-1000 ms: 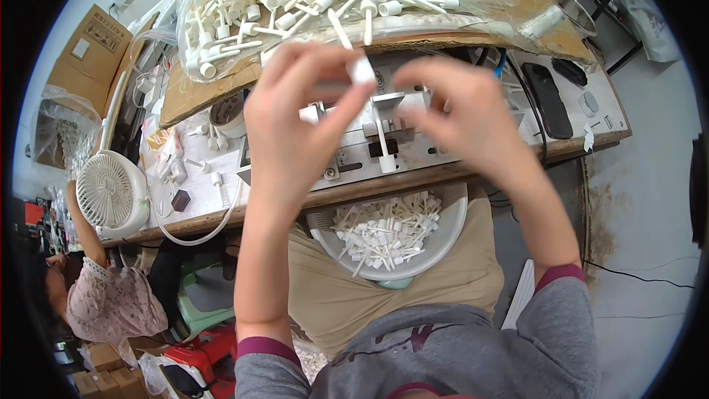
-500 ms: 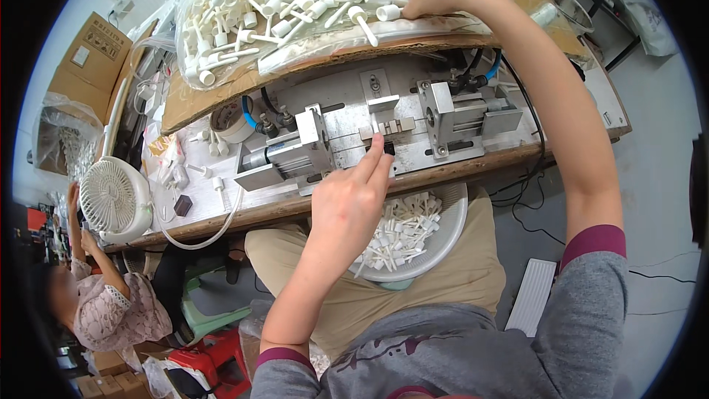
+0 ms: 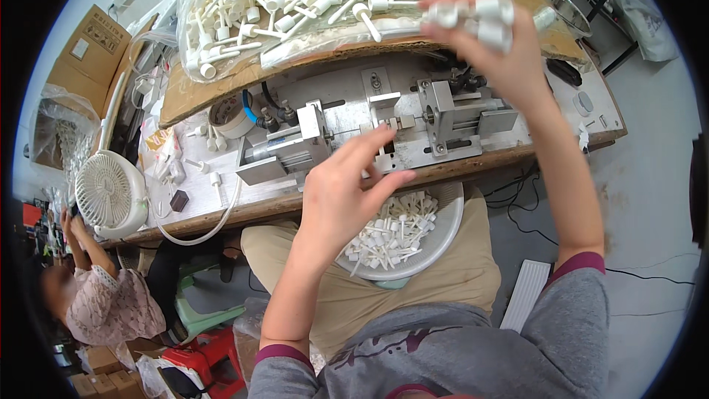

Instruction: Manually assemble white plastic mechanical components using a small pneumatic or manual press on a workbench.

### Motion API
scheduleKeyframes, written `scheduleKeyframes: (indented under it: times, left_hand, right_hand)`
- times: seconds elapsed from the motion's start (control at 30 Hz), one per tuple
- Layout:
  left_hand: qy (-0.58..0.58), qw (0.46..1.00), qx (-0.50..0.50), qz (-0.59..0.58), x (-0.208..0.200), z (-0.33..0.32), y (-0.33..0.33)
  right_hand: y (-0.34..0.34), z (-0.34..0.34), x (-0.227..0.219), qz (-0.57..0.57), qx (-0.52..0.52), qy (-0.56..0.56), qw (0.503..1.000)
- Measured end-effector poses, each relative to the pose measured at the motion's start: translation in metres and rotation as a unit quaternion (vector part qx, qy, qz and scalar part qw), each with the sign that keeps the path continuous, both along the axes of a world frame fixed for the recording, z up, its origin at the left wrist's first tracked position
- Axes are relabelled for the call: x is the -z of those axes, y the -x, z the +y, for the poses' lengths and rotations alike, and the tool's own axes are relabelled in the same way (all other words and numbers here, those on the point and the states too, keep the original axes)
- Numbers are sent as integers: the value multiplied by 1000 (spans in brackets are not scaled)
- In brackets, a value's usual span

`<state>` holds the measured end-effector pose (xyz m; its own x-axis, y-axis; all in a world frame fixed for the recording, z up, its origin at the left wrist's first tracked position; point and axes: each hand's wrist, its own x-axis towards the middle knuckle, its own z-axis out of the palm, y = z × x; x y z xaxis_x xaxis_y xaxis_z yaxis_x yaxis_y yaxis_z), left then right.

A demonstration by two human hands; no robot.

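Note:
My right hand (image 3: pixel 502 48), smeared by motion, is closed around several white plastic scoops (image 3: pixel 491 18) with round cups. It is raised over the right front edge of the heaped scoops (image 3: pixel 310 0) on the cardboard. My left hand (image 3: pixel 340 188) has its thumb and index finger apart and appears to hold nothing. Its index fingertip is at the small metal holder (image 3: pixel 401 123) in the middle of the bench fixture; whether it touches is unclear. Facing each other across the holder are a left metal cylinder unit (image 3: pixel 284 148) and a right one (image 3: pixel 461 118), each with a thin rod toward the middle.
A grey basket (image 3: pixel 447 233) of scoops rests on my lap below the bench's wooden edge (image 3: pixel 281 214). To the left stand a white fan (image 3: pixel 111 193), a tape roll (image 3: pixel 230 120) and a small dark block (image 3: pixel 179 201). Another person (image 3: pixel 111 303) sits at the far left.
My right hand has lifted off the heap toward me and right, with scoops in it. My left thumb has spread from the fingers, and rods now extend from the cylinder units to the holder.

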<state>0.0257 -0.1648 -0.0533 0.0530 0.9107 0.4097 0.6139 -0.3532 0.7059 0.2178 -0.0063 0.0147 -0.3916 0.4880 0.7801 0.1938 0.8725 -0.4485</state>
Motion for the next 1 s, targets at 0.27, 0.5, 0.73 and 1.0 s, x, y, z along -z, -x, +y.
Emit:
scheduleKeyframes:
  times: [0.27,0.5,0.73,1.0]
  left_hand:
    - [3,951,10,-308,-2,-5,-15]
    - [-73,994,-42,67,21,-12,-1]
    - [-84,958,-45,272,17,2,-3]
    - [-25,997,3,77,11,0,-1]
  right_hand:
    - [10,-97,63,-62,0,-91,994]
    - [-2,-97,64,27,66,141,987]
    - [-5,-105,63,185,-24,366,912]
    - [-13,-105,62,255,-121,568,773]
